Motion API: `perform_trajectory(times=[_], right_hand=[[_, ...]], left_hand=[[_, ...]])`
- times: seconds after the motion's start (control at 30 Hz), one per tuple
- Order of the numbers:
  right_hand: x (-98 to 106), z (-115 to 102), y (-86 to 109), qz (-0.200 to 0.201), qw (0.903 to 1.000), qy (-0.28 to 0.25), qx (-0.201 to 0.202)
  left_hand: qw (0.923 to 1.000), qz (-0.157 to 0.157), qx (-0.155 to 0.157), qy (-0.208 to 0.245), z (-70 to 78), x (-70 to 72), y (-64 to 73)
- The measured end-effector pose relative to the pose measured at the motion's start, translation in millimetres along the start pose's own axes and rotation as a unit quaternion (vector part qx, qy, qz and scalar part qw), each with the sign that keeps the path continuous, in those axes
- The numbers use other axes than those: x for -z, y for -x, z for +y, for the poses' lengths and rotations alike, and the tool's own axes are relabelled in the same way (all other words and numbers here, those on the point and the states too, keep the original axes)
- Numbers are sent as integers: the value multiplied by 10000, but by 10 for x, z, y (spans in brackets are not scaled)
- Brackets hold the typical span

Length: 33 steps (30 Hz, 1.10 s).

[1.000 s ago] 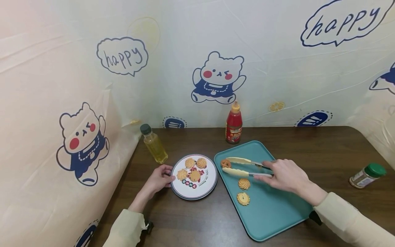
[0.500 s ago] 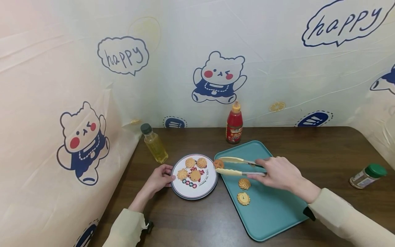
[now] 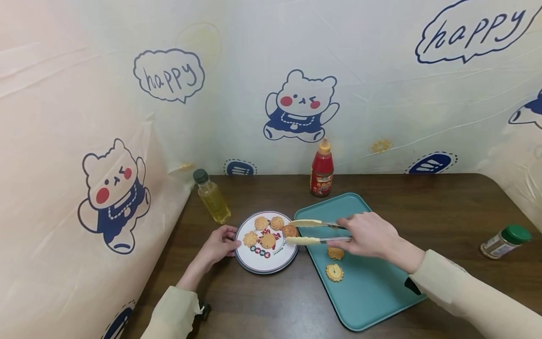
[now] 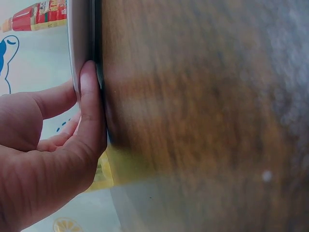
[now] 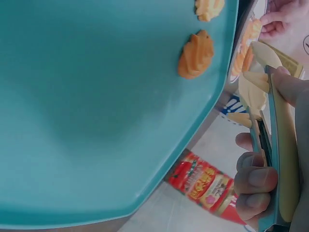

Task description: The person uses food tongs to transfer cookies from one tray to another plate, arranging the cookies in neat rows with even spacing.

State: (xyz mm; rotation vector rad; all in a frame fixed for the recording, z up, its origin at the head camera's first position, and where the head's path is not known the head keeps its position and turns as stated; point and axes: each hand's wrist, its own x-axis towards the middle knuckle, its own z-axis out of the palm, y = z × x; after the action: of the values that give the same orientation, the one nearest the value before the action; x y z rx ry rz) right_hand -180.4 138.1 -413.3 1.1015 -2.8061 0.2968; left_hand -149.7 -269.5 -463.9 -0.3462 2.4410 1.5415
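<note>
My right hand (image 3: 369,235) grips a pair of tongs (image 3: 311,240) with cream tips and metal arms; its fingers wrap the arms in the right wrist view. Between the tips sits a round brown cookie (image 3: 290,231), over the right side of a white printed plate (image 3: 275,263). Several golden cookies (image 3: 261,223) lie on that plate. At the plate's left rim, my left hand (image 3: 218,246) pinches the edge, thumb at the rim and fingers beneath in the left wrist view. On the teal tray (image 3: 372,292) are a swirled cookie (image 3: 336,254), partly under the right hand, and a scalloped cookie (image 3: 334,272).
An oil bottle (image 3: 213,202) with a dark cap stands behind the left hand. Behind the tray is a red ketchup bottle (image 3: 322,174). A green-capped seasoning jar (image 3: 504,242) is at the far right. A printed cloth (image 3: 237,108) hangs behind the brown table (image 3: 440,202).
My right hand has moved left with the tongs, carrying the brown cookie from the tray's left corner to above the plate's right side. My left hand has stayed at the plate.
</note>
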Motion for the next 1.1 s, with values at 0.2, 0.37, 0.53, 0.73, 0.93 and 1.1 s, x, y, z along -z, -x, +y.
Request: perform_trajectory(times=[0.2, 0.37, 0.53, 0.73, 0.93, 1.1], right_hand=[[54, -82, -75, -221, 9997, 50, 42], [83, -126, -136, -419, 9990, 152, 60], [120, -171, -192, -508, 9984, 211, 154], [195, -245, -262, -640, 9973, 300, 209], [271, -325, -323, -780, 9951, 571, 200], [286, -343, -330, -887, 9939, 644, 148]], left_hand=[[10000, -9, 51, -7, -5, 4, -7], [10000, -18, 37, -26, -3, 10, -4], [10000, -24, 39, -22, -2, 12, 5], [10000, -10, 22, -22, 9, 10, 9], [10000, -24, -41, 5, 9, 5, 11], [10000, -16, 3, -4, -8, 6, 2]])
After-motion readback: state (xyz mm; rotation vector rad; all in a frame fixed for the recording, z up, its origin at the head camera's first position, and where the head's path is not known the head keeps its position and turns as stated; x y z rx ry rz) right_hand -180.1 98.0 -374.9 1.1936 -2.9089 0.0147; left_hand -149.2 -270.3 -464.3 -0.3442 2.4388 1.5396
